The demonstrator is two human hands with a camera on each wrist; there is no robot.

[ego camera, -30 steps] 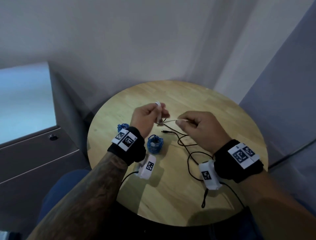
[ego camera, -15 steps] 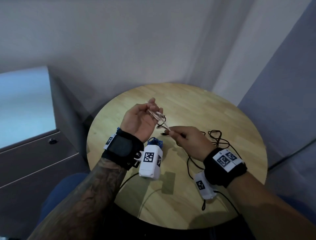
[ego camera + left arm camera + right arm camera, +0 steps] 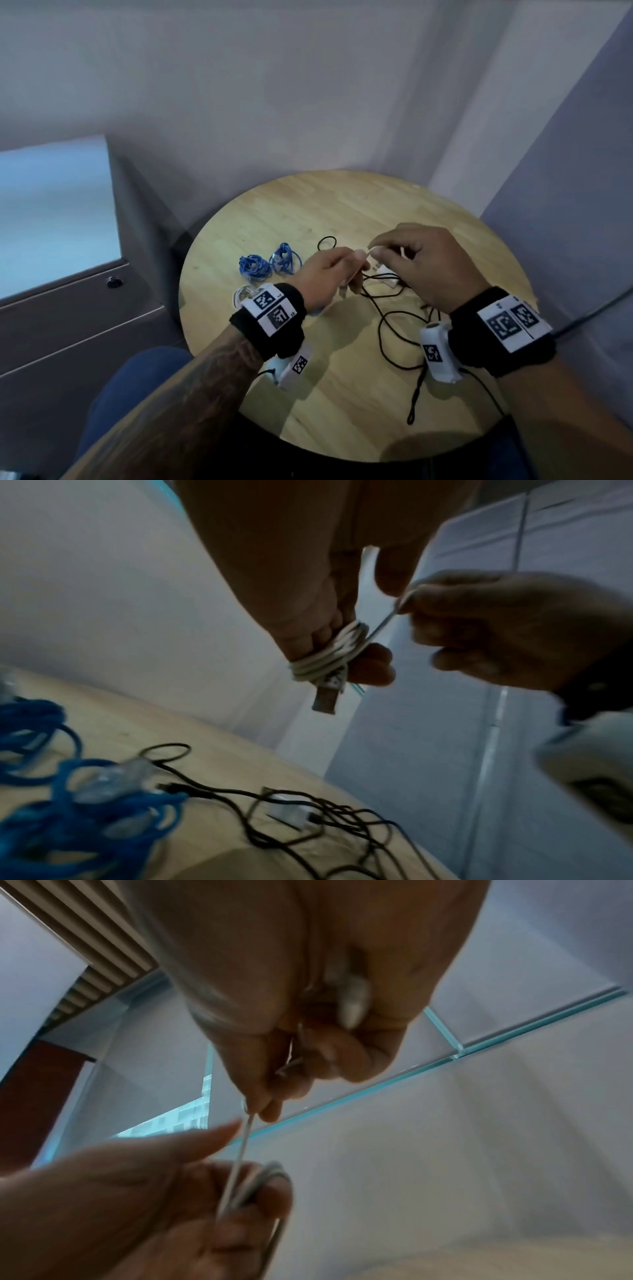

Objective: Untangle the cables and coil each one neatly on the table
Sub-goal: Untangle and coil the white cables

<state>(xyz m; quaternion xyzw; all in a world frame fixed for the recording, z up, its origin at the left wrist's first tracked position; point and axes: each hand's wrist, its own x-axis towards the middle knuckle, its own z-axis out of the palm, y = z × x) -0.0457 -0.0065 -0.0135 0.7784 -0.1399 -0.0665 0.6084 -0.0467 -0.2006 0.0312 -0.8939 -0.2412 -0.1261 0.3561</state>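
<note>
Blue cables point(image 3: 255, 268) lie coiled; your left hand point(image 3: 325, 277) grips the half-wound white cable point(image 3: 329, 656), your right hand point(image 3: 435, 263) pinches its tail; black cable point(image 3: 387, 318) remains loose on the tabletop point(image 3: 342, 212).

The round desk point(image 3: 342, 212) is viewed from above, looking forward and down, by the head camera. Close upward views along each hand are given by the wrist cameras. The white cable point(image 3: 329, 653) between both hands is shared by all three views.
</note>
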